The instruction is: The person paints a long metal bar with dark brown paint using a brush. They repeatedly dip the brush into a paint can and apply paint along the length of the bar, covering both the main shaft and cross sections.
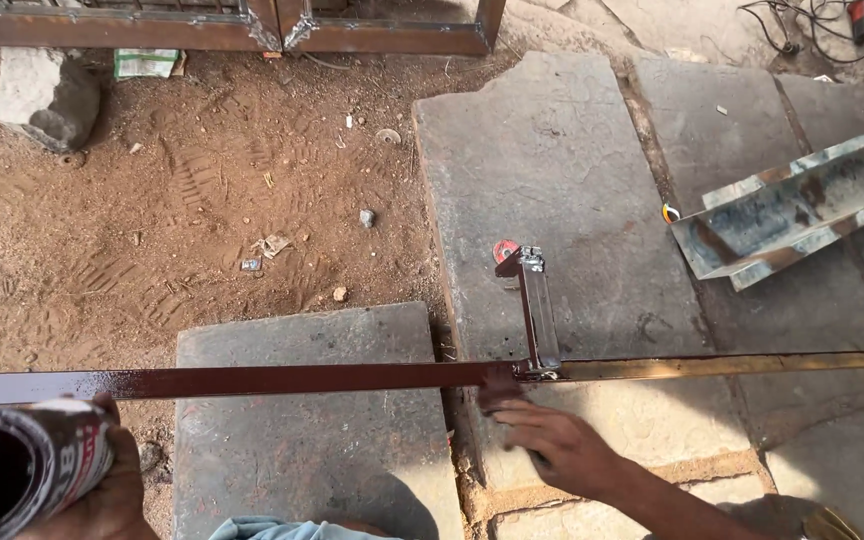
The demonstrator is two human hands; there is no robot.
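Observation:
A long metal bar (252, 381) runs across the view, wet dark brown paint on its left part, bare rusty metal on the right (732, 365). A short upright piece (538, 310) is joined to it near the middle. My right hand (552, 440) grips a paintbrush, its bristles (499, 385) pressed on the bar at the paint's edge. My left hand (102, 490) holds an open paint can (22, 465) at the lower left, tilted toward me.
Grey stone slabs (562, 160) lie under the bar, with reddish dirt (172, 220) to the left. A metal channel section (792, 205) lies at the right. A rusty metal frame (232, 30) and a stone block (47, 95) sit at the top.

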